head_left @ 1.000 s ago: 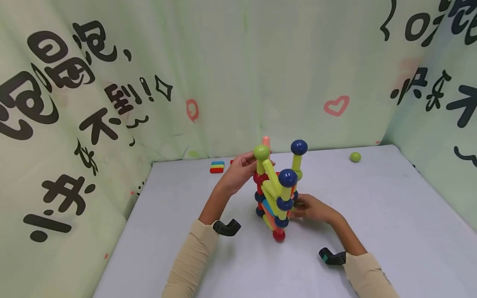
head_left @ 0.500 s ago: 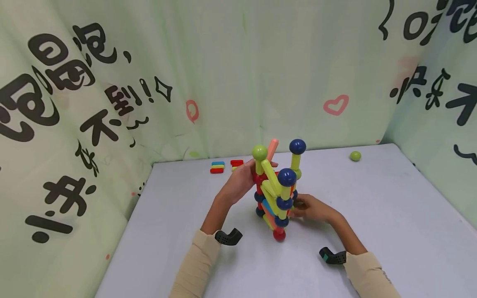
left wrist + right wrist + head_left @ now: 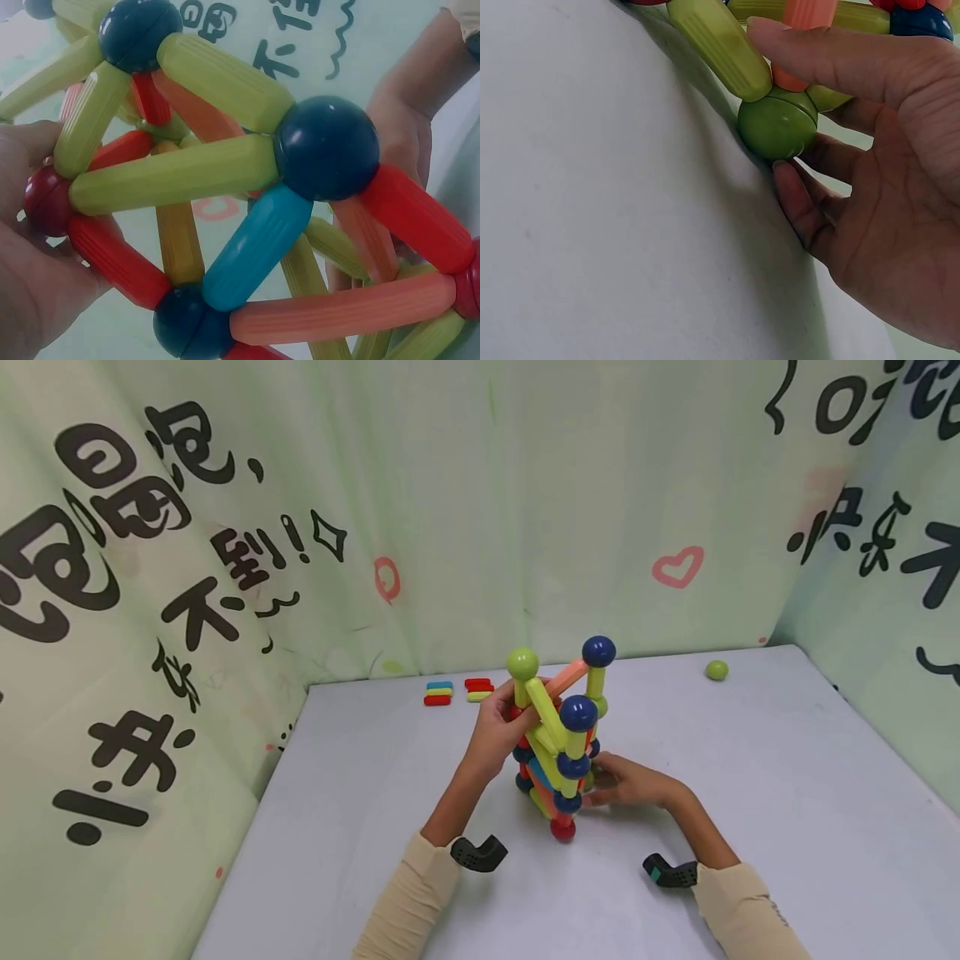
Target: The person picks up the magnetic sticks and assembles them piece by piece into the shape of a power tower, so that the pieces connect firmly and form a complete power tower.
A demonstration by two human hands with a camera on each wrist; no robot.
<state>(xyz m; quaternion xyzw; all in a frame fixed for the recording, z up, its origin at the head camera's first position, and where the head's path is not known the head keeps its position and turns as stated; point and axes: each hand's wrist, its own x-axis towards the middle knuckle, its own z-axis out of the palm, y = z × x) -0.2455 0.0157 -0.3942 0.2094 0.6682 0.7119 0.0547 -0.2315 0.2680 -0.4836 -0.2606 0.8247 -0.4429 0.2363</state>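
Observation:
A tower of balls and rods (image 3: 551,756), in the style of a magnetic building set, stands upright on the table. My left hand (image 3: 498,731) is at its upper left side, pinching a salmon rod (image 3: 567,677) that slants up toward a dark blue ball (image 3: 598,652). In the left wrist view, the left hand (image 3: 37,247) lies around a red ball (image 3: 49,200) of the frame; its fingertips are partly hidden. Low on the right, my right hand (image 3: 626,779) steadies the tower. The right wrist view shows its thumb and fingers gripping about a green ball (image 3: 778,126) at the base.
Small stacks of short coloured rods lie at the back left: one stack (image 3: 438,693) and another (image 3: 478,690). A loose green ball (image 3: 717,670) sits at the back right. A printed curtain (image 3: 450,527) rises behind the table (image 3: 315,827).
The salmon rod has tipped from upright to slanting right, its upper end now near the tall blue ball. My left hand has moved slightly right and turned with it. The right hand stays put.

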